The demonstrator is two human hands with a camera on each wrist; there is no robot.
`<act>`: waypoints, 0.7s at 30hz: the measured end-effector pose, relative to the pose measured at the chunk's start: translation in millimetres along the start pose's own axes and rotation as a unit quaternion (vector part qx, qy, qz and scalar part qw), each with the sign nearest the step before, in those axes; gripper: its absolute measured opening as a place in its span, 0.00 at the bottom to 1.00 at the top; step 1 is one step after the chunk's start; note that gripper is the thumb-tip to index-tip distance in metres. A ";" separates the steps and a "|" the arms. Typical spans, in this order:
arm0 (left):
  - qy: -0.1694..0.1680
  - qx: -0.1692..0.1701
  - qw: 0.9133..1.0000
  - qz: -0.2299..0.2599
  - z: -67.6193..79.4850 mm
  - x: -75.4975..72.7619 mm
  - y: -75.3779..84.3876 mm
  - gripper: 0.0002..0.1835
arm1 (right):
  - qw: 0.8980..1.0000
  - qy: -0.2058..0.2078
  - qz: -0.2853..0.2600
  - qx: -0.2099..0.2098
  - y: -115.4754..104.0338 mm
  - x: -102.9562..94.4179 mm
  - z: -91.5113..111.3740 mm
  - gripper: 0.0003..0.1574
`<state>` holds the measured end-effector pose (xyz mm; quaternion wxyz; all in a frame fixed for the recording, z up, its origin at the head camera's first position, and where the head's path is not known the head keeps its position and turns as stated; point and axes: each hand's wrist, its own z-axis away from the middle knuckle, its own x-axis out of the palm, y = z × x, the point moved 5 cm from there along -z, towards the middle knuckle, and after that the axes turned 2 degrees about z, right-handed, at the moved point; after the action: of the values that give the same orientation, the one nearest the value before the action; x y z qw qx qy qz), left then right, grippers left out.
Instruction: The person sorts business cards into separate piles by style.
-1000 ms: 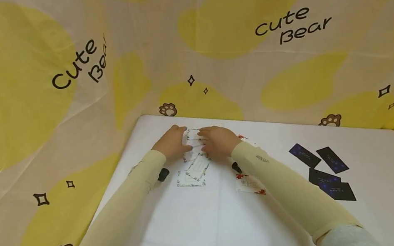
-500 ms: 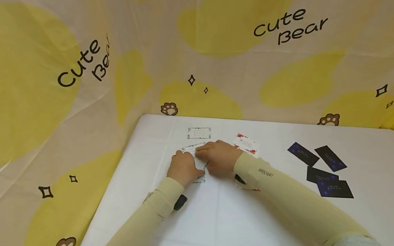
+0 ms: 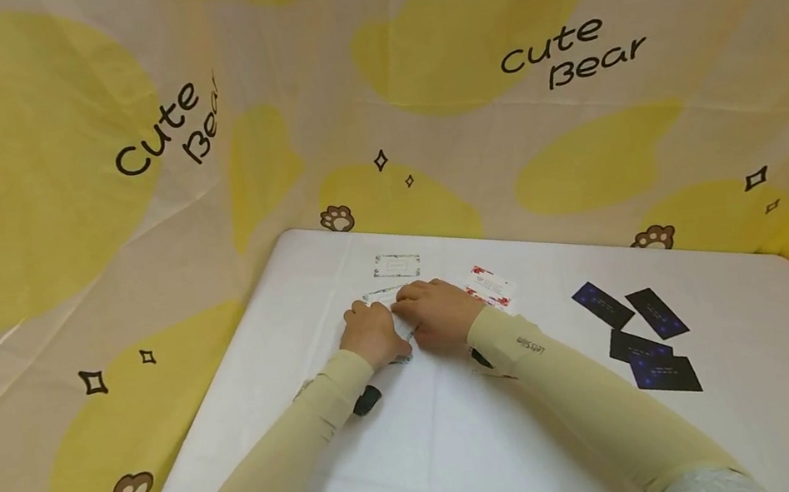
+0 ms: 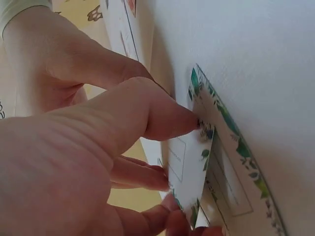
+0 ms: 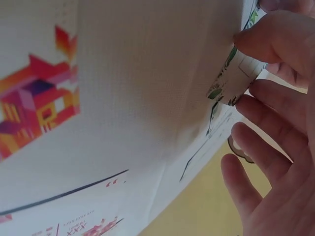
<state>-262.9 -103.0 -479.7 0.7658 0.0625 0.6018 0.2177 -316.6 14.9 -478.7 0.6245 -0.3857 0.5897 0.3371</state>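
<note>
My left hand (image 3: 371, 335) and right hand (image 3: 442, 312) meet over white cards with green leaf borders. In the left wrist view, one leaf-bordered card (image 4: 186, 160) stands tilted up off another leaf-bordered card (image 4: 231, 184) that lies flat. My left thumb is at its near edge and the left fingertips at its far side. The right wrist view has the right thumb and index finger pinching the raised card (image 5: 238, 78) by opposite edges, other fingers spread. In the head view the hands hide most of these cards.
Another leaf-bordered card (image 3: 397, 265) lies behind the hands on the white table (image 3: 395, 464). Red-patterned white cards (image 3: 489, 287) lie right of the hands, one mostly under the right forearm. Several dark blue cards (image 3: 665, 372) lie farther right. A patterned cloth (image 3: 441, 38) hangs behind.
Both hands have come back toward me from the far leaf-bordered cards to the nearer ones, leaving the farthest card uncovered. Over the last half second they have barely moved.
</note>
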 end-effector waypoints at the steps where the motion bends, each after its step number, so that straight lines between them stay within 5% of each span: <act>1: 0.000 0.000 1.000 -0.003 0.1 1.1 0.0 0.36 | 1.000 -0.001 0.000 0.003 0.2 -0.4 0.8 0.33; 10: 0.002 0.041 0.999 0.010 -0.1 3.0 1.5 0.36 | 1.000 0.015 0.007 0.016 2.4 0.6 9.3 0.30; 21: 0.012 0.137 0.990 -0.028 -7.1 -24.2 0.4 0.34 | 0.997 0.028 -0.028 0.067 15.4 -3.2 10.6 0.36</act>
<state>-274.1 -113.8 -459.8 0.7487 0.1473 0.6366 0.1120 -325.2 31.7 -476.7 0.6417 -0.3684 0.6170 0.2682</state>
